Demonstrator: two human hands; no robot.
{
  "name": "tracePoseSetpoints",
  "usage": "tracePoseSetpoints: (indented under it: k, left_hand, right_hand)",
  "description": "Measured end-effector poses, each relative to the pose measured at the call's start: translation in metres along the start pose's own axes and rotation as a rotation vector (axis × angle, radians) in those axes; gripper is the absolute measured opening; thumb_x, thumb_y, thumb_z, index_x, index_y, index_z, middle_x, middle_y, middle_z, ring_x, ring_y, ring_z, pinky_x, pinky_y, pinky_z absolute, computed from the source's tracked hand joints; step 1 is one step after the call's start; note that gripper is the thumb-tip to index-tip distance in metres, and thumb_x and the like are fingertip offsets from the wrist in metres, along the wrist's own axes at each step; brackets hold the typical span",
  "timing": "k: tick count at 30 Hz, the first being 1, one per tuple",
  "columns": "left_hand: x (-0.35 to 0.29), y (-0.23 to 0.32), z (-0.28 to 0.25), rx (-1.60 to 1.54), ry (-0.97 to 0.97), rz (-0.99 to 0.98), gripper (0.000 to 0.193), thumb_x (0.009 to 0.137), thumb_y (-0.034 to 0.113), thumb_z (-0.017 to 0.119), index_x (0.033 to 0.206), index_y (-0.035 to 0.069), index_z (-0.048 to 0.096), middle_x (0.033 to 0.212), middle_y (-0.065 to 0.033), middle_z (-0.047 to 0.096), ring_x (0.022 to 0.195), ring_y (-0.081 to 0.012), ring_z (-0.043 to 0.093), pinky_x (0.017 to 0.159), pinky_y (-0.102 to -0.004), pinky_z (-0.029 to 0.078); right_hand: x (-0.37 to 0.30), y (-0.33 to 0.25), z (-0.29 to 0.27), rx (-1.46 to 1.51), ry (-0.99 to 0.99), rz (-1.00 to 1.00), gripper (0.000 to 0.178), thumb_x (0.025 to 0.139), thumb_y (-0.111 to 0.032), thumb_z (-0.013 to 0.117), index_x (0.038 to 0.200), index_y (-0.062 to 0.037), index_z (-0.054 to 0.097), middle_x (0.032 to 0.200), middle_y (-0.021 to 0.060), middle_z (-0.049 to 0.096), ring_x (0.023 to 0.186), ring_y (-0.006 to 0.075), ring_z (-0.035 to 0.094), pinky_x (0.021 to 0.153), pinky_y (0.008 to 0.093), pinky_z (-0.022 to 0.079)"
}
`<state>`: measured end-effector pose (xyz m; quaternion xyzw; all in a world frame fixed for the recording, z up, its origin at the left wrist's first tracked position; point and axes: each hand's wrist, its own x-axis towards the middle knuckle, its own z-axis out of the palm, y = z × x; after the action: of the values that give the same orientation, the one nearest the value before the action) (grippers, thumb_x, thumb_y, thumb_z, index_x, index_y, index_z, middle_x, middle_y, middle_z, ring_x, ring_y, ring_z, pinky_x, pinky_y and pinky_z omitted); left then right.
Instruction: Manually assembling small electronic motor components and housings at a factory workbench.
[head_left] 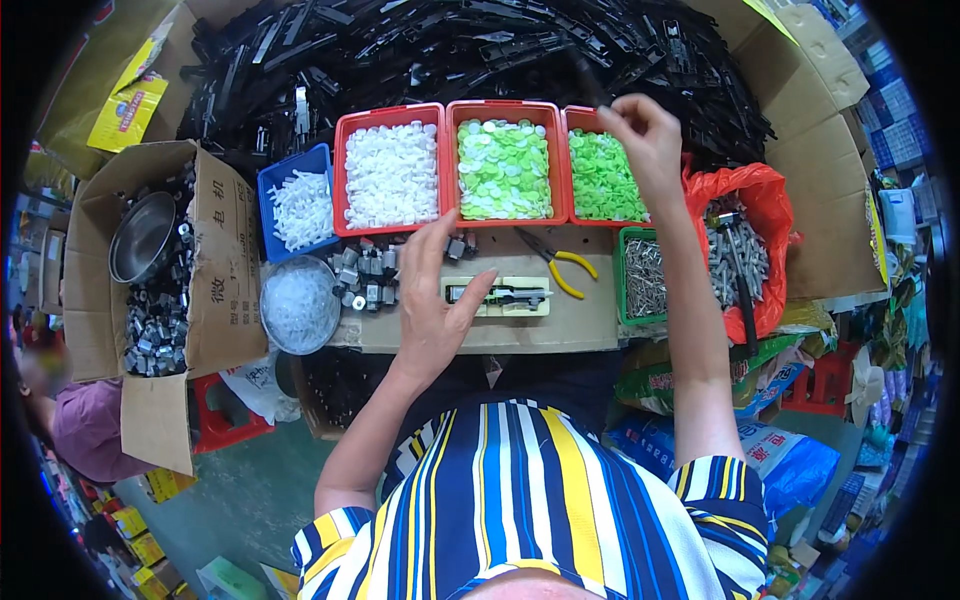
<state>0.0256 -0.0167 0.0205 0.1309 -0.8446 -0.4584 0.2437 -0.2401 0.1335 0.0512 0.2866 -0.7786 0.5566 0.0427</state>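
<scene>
My left hand (432,305) is spread over the cardboard work surface, thumb and fingers apart. Its thumb reaches over a cream-coloured fixture (530,304), in which a slim black part (512,295) lies. Farther off, my right hand (645,135) is raised above the red bin of green pieces (606,180), fingers pinched. From them a dark, elongated piece (588,76) sticks up, blurred against the black pile behind. Yellow-handled pliers (562,266) lie between the fixture and the bins. Small metal motors (372,272) are heaped beside my left hand.
Black plastic parts (460,60) fill a large box at the back. Red bins hold white pieces (390,175) and green discs (503,170). A green tray of screws (643,280) and a red bag (770,240) stand right; a motor carton (220,270) stands left. Another person's sleeve (95,430) shows.
</scene>
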Motion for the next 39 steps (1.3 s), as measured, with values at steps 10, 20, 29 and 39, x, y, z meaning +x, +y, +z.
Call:
tracePoseSetpoints:
  k: [10,20,29,39]
  left_hand:
    - [0.0,0.007,0.028,-0.984,-0.08,-0.406,0.024,0.099,0.013,0.057,0.12,0.001,0.06,0.108,-0.0078,0.067,0.098,-0.0126,0.062,0.088,-0.0272,0.048]
    - [0.009,0.004,-0.021,-0.318,-0.615,-0.335,0.035,0.089,0.014,0.068,0.117,-0.006,0.063,0.087,-0.0072,0.066,0.076,-0.0081,0.054,0.067,-0.0271,0.047]
    - [0.005,-0.008,-0.03,-0.299,-0.469,-0.237,0.032,0.095,0.015,0.062,0.124,0.002,0.064,0.116,-0.0072,0.063,0.102,-0.0118,0.058,0.084,-0.0257,0.048]
    - [-0.003,-0.032,-0.042,-0.226,-0.08,-0.206,0.028,0.092,0.019,0.067,0.114,0.002,0.069,0.105,-0.0061,0.066,0.093,-0.0131,0.062,0.074,-0.0251,0.047]
  right_hand:
    - [-0.162,-0.049,0.055,0.672,-0.378,0.427,0.014,0.085,-0.006,0.074,0.093,-0.0015,0.063,0.084,-0.0007,0.062,0.071,0.0049,0.057,0.064,0.0207,0.045]
    - [-0.156,-0.068,0.007,-0.492,-0.274,-0.56,0.048,0.066,-0.016,0.081,0.112,-0.0129,0.067,0.115,0.0075,0.058,0.114,0.0257,0.052,0.092,0.0411,0.041]
    - [-0.165,-0.043,0.019,-0.398,-0.426,-0.451,0.033,0.072,-0.016,0.078,0.102,-0.0086,0.067,0.095,0.0055,0.061,0.097,0.0258,0.058,0.085,0.0413,0.042]
    - [-0.163,-0.016,0.042,-0.312,-0.47,-0.331,0.029,0.073,-0.016,0.078,0.098,-0.0048,0.068,0.091,0.0079,0.062,0.09,0.0283,0.057,0.078,0.0406,0.045]
